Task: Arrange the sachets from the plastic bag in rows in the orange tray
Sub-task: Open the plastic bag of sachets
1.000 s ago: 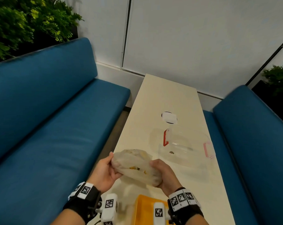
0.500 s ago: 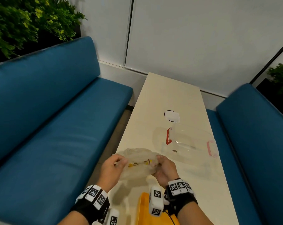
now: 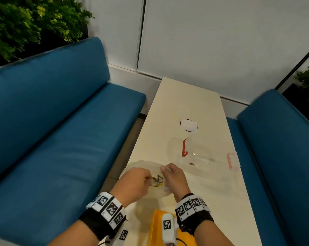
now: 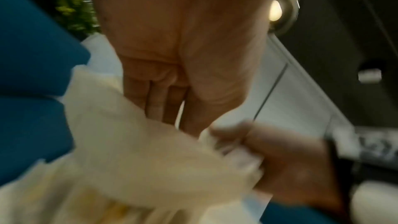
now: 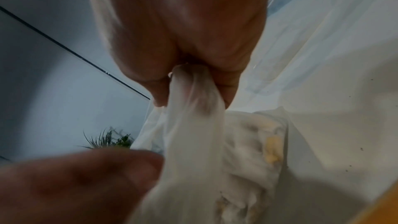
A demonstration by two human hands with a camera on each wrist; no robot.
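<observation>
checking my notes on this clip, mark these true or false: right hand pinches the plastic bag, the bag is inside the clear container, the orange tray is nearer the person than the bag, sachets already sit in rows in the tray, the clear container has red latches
1. The right hand pinches the plastic bag. True: the right wrist view shows bunched film held between thumb and fingers.
2. The bag is inside the clear container. False: it lies on the table, apart from the container, between both hands.
3. The orange tray is nearer the person than the bag. True.
4. Sachets already sit in rows in the tray. False: the visible part of the tray holds none; a sachet shows at the bag's mouth by the left hand.
5. The container has red latches. True: one at each end, the left one clearer.
</observation>
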